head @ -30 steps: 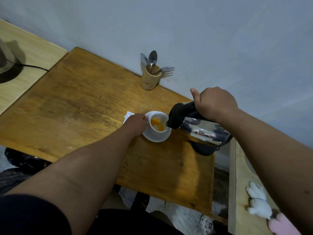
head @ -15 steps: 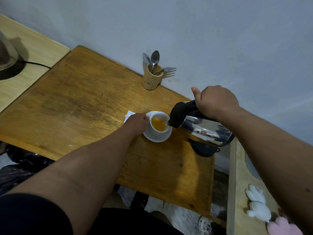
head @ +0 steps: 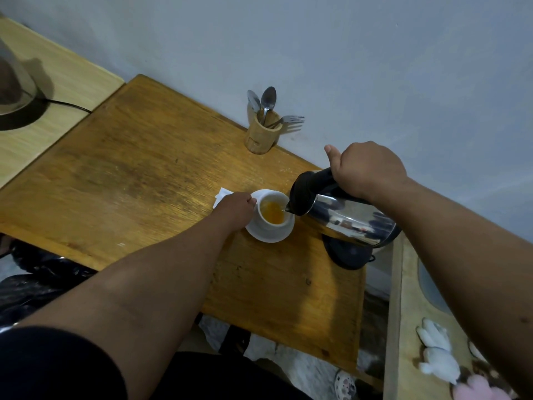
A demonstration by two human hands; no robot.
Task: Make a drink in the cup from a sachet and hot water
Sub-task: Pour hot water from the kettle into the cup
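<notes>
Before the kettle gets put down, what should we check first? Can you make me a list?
1. Cup stands upright on its saucer: ok.
2. Left hand steadies the cup's side: ok.
3. Right hand grips the kettle handle: ok.
4. Spout is over the cup, no spill visible on the table: ok.
5. Orange drink sits below the rim: ok.
6. Kettle base is free for setting down: ok.
</notes>
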